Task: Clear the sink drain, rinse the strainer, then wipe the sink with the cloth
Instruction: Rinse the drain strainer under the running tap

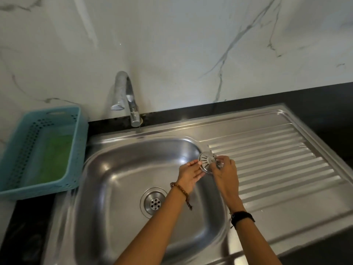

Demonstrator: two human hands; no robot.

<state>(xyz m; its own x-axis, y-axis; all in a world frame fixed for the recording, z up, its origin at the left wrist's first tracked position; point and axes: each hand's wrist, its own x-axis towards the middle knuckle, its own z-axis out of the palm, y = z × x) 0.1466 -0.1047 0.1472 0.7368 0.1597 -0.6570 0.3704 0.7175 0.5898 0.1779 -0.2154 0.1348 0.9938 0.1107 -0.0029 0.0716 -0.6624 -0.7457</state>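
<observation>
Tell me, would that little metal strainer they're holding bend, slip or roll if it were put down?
The strainer looks like thin shiny metal with cut slots, so it is probably stiff and light. The left hand and right hand both grip it, perhaps because it is slick. Being round and domed, it might rock or roll on the ridged draining board.

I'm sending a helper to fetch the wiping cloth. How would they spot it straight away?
Start at the steel sink and look past its left rim, where a light blue perforated basket stands on the dark counter by the wall. The cloth lies flat inside it, the only bright green thing in sight.
</observation>
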